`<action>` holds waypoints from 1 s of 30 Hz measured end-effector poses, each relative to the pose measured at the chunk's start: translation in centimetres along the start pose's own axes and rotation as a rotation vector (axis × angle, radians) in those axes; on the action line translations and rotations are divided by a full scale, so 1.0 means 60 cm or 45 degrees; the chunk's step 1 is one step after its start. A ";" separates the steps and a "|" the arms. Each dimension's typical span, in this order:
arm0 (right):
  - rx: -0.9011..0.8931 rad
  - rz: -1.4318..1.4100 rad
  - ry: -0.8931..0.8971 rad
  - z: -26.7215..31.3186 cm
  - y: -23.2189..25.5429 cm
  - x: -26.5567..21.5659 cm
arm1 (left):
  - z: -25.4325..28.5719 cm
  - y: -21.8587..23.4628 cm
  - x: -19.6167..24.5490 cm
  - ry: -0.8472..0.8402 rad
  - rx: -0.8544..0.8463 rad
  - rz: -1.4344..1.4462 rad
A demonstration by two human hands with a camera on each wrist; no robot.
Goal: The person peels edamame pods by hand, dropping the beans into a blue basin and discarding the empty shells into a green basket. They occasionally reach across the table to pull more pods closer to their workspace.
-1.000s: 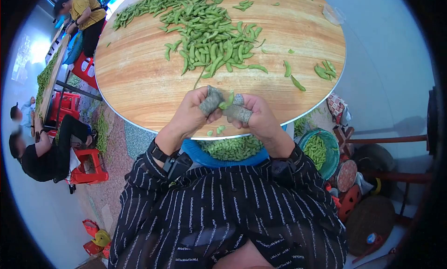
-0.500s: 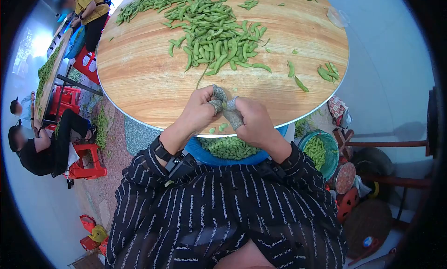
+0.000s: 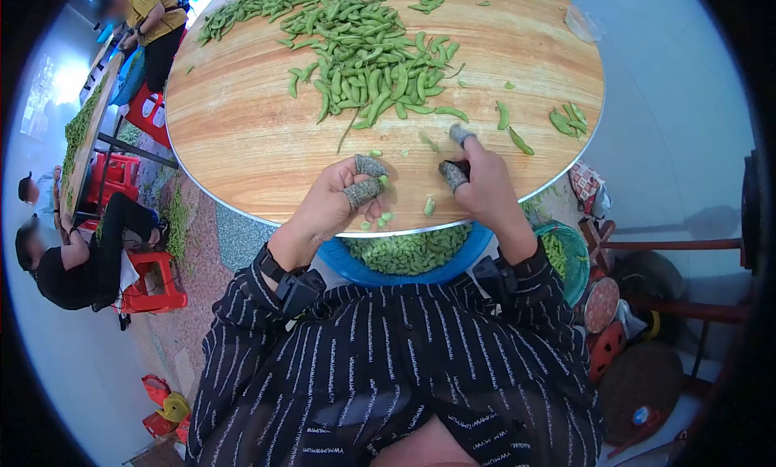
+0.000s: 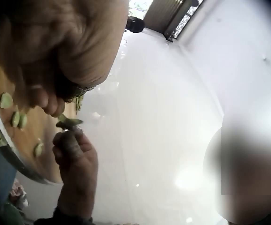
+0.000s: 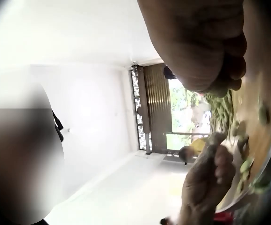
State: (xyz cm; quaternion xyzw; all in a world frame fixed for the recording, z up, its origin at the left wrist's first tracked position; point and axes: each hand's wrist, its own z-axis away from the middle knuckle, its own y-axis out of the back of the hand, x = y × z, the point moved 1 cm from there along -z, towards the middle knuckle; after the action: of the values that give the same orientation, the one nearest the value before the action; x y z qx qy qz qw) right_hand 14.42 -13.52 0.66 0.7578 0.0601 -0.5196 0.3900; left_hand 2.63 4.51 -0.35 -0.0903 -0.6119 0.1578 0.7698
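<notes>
My left hand (image 3: 335, 194) is over the near edge of the round wooden table (image 3: 242, 144), its thumb and index finger in grey fabric covers. A small green soybean (image 3: 384, 180) shows at those covered fingertips, partly hidden by them. To the right, my right hand (image 3: 487, 180), covered the same way, holds its thumb and index finger wide apart. Just left of that index finger is a blurred soybean pod (image 3: 428, 141). Shelled beans (image 3: 429, 206) lie on the wood between the hands, others below the left fingers.
A large heap of pods (image 3: 364, 63) covers the far middle of the table. Several loose pods (image 3: 570, 119) lie at the right. Below the near edge is a blue basin (image 3: 388, 278) of shelled beans; a green basket (image 3: 575, 265) stands right. People (image 3: 73, 261) sit at another table, left.
The hands, together half a second ago, have parted. My right hand has moved right and spread its thumb and index finger; more shelled beans now show on the wood.
</notes>
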 end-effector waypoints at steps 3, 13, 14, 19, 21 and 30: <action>0.104 0.081 0.012 0.010 -0.003 -0.017 | -0.001 -0.007 0.006 0.037 -0.073 0.339; -0.047 0.002 0.569 0.025 -0.058 -0.042 | 0.006 -0.009 0.013 0.251 -0.086 0.276; -0.020 -0.068 0.477 0.026 -0.059 -0.042 | 0.010 -0.015 0.018 0.237 -0.039 0.185; -0.035 -0.474 0.144 0.030 -0.074 -0.036 | 0.020 -0.033 0.021 -0.050 0.071 -0.195; -0.004 -0.600 0.114 0.031 -0.081 -0.034 | 0.021 -0.036 0.018 -0.158 0.135 -0.302; 0.055 -0.336 0.095 0.017 -0.075 -0.008 | 0.005 0.001 0.017 -0.243 0.345 -0.409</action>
State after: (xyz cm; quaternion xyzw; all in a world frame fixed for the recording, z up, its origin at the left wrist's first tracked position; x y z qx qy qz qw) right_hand 11.22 -10.94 -1.49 0.7703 0.1624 -0.5392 0.2994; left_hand 2.51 4.91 0.66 0.1277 -0.6616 0.1217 0.7288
